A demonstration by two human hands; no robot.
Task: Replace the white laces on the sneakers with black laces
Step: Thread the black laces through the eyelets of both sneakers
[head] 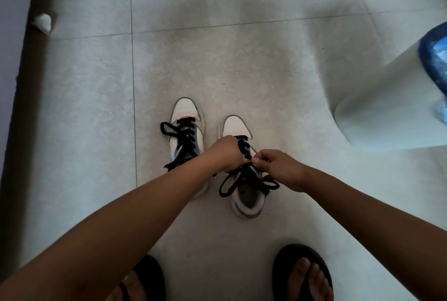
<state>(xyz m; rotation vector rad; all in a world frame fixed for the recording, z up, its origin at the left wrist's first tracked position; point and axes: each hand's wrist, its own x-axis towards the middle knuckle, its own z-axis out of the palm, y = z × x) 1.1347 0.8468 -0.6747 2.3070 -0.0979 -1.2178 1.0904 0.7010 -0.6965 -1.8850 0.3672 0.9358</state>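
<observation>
Two white sneakers stand side by side on the floor, toes pointing away from me. The left sneaker (186, 117) carries a black lace (184, 139) tied in a bow with loops out to its left. On the right sneaker (235, 126), another black lace (246, 178) runs through the eyelets, its loops hanging over the shoe's opening. My left hand (226, 153) and my right hand (278, 167) meet above the right sneaker's tongue. Each pinches the lace there with curled fingers. No white lace is in view.
My feet in black flip-flops (302, 274) stand near the bottom edge. A white pedestal-like object (387, 107) with a blue thing (435, 58) on it is at the right. A dark skirting board (24, 83) runs along the left wall, with a white crumpled scrap (43, 23) beside it.
</observation>
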